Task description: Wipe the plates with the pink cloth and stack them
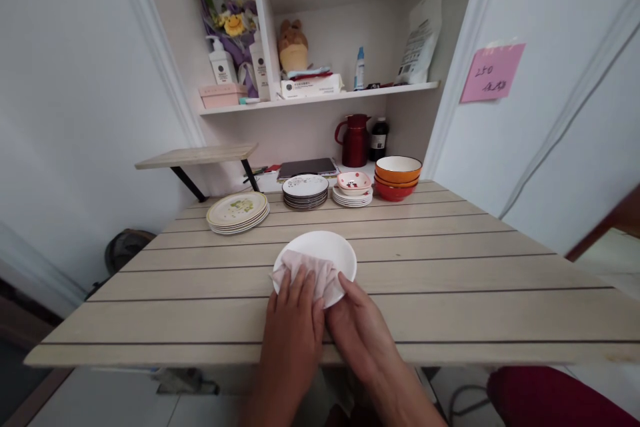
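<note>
fingers (pixel 295 285) on cloth (pixel 321 271) — plate (pixel 336 247) partly hidden

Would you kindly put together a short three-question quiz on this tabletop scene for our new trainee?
1. Which of the person's hands lies on top of the pale pink cloth on the white plate?
2. True or false: the stacked orange and red bowls stand to the right of the small patterned bowl.
3. The paper note on the wall is: a) green; b) pink; c) blue.

Key: 1. The left hand. 2. True. 3. b.
</note>
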`<act>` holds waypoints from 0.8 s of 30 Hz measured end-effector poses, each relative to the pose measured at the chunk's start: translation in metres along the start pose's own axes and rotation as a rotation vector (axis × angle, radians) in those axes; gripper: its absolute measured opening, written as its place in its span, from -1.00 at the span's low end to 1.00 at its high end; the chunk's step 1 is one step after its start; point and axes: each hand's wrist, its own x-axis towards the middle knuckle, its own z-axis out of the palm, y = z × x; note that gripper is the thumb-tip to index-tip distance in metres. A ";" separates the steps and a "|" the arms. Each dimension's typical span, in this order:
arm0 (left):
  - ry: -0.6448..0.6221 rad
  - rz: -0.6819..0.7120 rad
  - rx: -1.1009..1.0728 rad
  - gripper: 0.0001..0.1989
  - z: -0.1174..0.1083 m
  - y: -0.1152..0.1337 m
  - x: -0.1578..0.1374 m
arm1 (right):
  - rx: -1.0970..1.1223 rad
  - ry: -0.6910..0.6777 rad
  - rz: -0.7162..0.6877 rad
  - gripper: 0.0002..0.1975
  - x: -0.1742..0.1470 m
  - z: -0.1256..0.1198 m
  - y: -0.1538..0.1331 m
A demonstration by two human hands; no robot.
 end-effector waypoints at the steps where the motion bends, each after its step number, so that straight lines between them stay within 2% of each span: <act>1: -0.001 0.001 -0.003 -0.55 0.000 0.000 0.000 | 0.002 0.002 0.000 -0.65 0.000 0.000 0.000; 5: 0.014 0.002 -0.009 -0.55 0.000 0.000 0.000 | 0.010 0.016 0.010 -0.67 0.001 -0.001 0.000; 13: 0.028 -0.003 -0.026 -0.57 0.000 0.000 0.000 | 0.018 0.024 0.020 -0.55 0.000 0.002 -0.001; 24: -0.023 -0.016 -0.031 -0.56 -0.003 0.003 0.001 | -0.009 0.034 0.005 -0.56 -0.003 0.005 -0.002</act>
